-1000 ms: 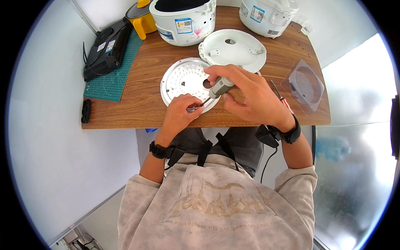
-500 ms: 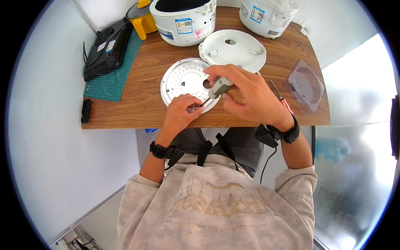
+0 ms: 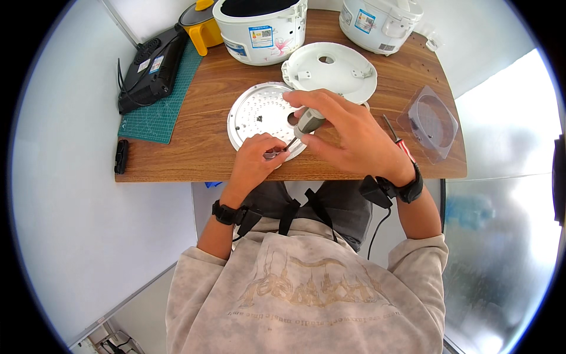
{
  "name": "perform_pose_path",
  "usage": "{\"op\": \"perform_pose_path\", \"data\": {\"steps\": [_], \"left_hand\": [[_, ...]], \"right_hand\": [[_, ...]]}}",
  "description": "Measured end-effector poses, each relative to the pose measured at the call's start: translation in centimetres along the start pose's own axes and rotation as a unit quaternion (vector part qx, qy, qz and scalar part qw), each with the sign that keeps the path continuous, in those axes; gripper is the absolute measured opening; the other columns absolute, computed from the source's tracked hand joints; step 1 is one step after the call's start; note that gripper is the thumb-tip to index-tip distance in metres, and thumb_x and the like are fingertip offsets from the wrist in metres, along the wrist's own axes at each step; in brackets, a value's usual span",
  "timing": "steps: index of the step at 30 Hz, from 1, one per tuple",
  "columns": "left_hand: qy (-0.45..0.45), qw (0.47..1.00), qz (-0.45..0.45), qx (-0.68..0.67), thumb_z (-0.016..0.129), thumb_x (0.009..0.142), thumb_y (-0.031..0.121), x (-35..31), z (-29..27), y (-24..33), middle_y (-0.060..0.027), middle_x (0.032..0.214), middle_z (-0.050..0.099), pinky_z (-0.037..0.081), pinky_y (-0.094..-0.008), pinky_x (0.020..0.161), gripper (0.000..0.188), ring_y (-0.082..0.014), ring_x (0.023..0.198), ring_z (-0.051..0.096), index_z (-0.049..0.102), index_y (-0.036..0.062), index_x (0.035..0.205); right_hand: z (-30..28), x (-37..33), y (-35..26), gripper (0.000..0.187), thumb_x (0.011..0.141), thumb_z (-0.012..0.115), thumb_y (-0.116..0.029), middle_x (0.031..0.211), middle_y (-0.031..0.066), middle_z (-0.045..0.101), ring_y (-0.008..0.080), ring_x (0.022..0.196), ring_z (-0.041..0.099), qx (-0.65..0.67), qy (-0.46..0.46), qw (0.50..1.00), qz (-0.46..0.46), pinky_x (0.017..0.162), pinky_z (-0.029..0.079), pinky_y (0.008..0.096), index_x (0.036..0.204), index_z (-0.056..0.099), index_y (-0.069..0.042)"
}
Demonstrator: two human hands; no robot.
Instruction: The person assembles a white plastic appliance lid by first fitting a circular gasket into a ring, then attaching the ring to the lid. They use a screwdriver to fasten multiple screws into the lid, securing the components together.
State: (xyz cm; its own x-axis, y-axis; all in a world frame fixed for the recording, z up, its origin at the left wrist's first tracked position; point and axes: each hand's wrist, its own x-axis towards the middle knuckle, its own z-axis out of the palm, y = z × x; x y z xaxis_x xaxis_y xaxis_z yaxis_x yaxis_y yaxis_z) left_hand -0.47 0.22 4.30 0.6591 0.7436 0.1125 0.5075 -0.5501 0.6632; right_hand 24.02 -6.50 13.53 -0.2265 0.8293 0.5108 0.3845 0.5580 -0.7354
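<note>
A round perforated metal plate (image 3: 256,115) lies flat on the wooden table (image 3: 200,150). My right hand (image 3: 348,133) grips a grey-handled screwdriver (image 3: 306,123), its thin tip slanting down toward the plate's near rim. My left hand (image 3: 256,159) rests on that near rim and pinches a small metal piece (image 3: 272,155) right where the screwdriver tip meets it. Both wrists wear black bands.
A white round lid (image 3: 330,71) lies just behind the plate. Two white rice cookers (image 3: 259,23) (image 3: 380,17) stand at the back. A red-handled screwdriver (image 3: 396,137) and a clear plastic container (image 3: 433,121) sit at right. A green cutting mat (image 3: 156,115) and a black device (image 3: 150,68) are at left.
The hands have hardly moved; the right hand has shifted slightly on the screwdriver while the left keeps its pinch at the plate's rim.
</note>
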Motion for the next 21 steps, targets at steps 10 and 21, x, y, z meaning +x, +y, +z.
{"op": "perform_pose_path", "data": {"steps": [10,21], "left_hand": [[-0.013,1.000,-0.004,-0.011,0.081,0.085,0.014,-0.15,-0.32,0.08,-0.0073,0.089,0.068,0.054,-0.0333,0.073,0.019,-0.0218,0.082,0.064,0.073,0.0023,0.097],[-0.030,0.999,-0.009,-0.026,0.077,0.086,0.019,-0.33,-0.46,-0.23,-0.0057,0.094,0.069,0.051,-0.0369,0.082,0.020,-0.0254,0.091,0.063,0.077,0.0071,0.102]], "right_hand": [[-0.03,0.31,-0.64,0.054,0.091,0.065,0.004,0.123,0.0164,0.064,0.0335,0.099,0.069,-0.015,-0.009,1.000,-0.006,0.082,0.057,0.0406,0.142,0.054,-0.009],[0.44,0.48,-0.29,0.054,0.091,0.061,0.007,0.119,0.0183,0.063,0.0360,0.092,0.067,-0.022,-0.026,0.999,-0.005,0.079,0.055,0.0424,0.142,0.053,-0.009]]}}
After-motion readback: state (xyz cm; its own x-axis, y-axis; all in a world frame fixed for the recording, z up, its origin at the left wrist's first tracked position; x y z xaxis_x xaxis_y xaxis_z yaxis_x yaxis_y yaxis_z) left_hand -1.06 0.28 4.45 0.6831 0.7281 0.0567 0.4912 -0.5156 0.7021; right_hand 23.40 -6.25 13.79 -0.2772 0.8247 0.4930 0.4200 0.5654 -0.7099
